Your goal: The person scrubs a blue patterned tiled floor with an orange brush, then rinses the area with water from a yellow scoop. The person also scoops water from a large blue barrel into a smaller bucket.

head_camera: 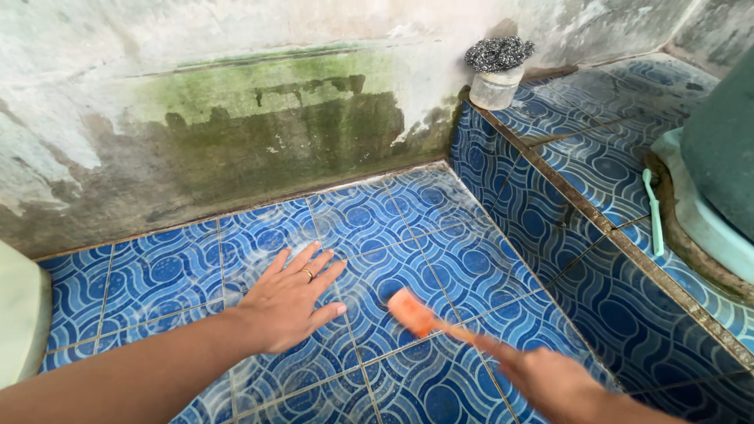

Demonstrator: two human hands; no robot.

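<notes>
Blue patterned floor tiles under a mould-stained wall: scrubbing with an orange brush.

Left hand lies flat, fingers spread, bracing near the wall edge; right hand, blurred, wraps the handle, though its finger grip cannot be told. Brush sits mid-floor, long axis running from the near right up-left, head pointing toward the wall. Short firm strokes along the grout lines, bristles flat, would likely work best.

Steel wool pad atop clear jar on raised ledge corner; pale green toothbrush on ledge; algae-stained wall behind.
</notes>
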